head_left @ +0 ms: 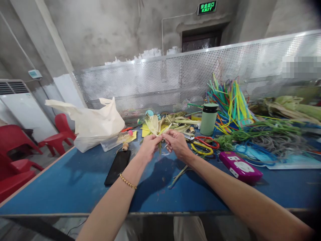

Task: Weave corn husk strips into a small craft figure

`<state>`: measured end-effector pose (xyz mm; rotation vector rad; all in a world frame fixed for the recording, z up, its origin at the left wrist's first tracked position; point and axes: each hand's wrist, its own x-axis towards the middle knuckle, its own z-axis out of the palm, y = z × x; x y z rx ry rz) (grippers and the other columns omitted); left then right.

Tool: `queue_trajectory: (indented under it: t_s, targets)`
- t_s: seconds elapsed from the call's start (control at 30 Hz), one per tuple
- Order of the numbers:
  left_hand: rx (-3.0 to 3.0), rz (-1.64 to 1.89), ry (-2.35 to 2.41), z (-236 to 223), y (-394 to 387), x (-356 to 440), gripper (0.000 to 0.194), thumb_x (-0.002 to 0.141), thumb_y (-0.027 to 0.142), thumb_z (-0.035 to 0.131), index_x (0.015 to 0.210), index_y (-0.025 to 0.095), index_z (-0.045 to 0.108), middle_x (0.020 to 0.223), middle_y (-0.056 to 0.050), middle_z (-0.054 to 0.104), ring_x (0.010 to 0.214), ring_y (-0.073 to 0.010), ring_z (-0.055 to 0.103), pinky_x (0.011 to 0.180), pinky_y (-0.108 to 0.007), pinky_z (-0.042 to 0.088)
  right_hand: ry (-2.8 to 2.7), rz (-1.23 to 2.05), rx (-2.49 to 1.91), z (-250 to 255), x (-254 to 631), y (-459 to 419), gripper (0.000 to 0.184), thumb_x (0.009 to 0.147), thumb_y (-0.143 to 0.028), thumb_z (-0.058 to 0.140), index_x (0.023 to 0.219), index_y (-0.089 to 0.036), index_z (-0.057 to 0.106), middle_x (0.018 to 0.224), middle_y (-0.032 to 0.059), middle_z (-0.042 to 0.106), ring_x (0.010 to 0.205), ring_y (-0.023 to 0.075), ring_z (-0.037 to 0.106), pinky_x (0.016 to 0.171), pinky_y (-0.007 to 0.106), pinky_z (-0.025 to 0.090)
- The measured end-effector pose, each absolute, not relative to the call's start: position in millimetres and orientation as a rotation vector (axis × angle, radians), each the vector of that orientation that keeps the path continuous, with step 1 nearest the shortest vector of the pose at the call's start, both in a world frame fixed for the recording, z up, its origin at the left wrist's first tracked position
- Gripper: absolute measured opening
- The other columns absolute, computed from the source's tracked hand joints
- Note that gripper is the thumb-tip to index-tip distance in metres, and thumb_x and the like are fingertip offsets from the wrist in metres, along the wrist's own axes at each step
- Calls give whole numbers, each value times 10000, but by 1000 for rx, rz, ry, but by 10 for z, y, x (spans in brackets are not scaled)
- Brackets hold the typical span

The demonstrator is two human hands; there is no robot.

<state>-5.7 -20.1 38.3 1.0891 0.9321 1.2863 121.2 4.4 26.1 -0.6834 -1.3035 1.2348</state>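
Above the blue table, my left hand (148, 147) and my right hand (177, 143) meet with fingers pinched together. Between them is a pale yellow-green corn husk (155, 126), its pointed leaves fanning out above the fingertips. My left hand grips its base. The right fingers close on a thin strip at its side; my fingers hide the exact join. Just right of my right hand lie scissors with red handles (209, 142) and a pair with yellow handles (203, 150). Loose husk strips (179, 175) rest on the table below my right wrist.
A black phone (117, 167), clear bottle (116, 140) and white plastic bag (97, 124) are on the left. Right stand a green tumbler (209, 120), purple box (239, 166), coloured strips (230, 103) and tangled green cords (260, 134). A perforated metal screen (140, 87) backs the table.
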Motion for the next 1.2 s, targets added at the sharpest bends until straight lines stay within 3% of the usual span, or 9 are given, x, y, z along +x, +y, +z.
queue_trajectory:
  t_s: [0.2,0.43,0.57,0.9,1.07,1.2]
  targets:
    - [1141,1296,934,358,-153,-89,449,688,378,815,583,180,426,424,102,291,383,-23,219,451,-234,137,-1344,1217,-674,254,1208,74,322,683,-394,750,676,-207,488,424,-106,453,272,52,343,272,201,334]
    - [1225,1320,935,292,-92,-146,394,627,415,839,630,149,548,499,47,464,414,-54,358,448,-241,186,-1393,1200,-696,219,1209,96,281,726,-405,720,715,-211,517,433,-103,455,276,65,346,271,219,317]
    - [1198,1328,892,279,-78,-163,387,601,383,863,588,129,570,516,30,489,442,-46,352,466,-238,217,-1412,1193,-713,214,1205,89,274,736,-414,714,739,-209,531,444,-99,472,286,69,373,280,215,330]
    - [1154,1222,785,297,-65,-222,295,697,351,807,693,111,636,611,-10,565,483,-67,416,476,-242,288,-1466,1138,-760,248,1263,101,281,783,-442,675,763,-206,524,445,-95,508,287,64,393,279,180,295]
    - [1188,1228,789,309,-81,-213,405,676,470,812,724,97,662,668,-39,612,492,-60,415,463,-234,248,-1465,1128,-758,238,1249,93,313,770,-471,694,784,-205,528,451,-98,510,285,63,393,276,178,302]
    - [1206,1265,864,294,-94,-177,391,616,419,858,643,110,620,632,-11,583,452,-33,357,454,-230,215,-1490,1125,-757,234,1248,104,299,772,-459,697,780,-205,539,452,-95,512,290,63,391,278,180,311]
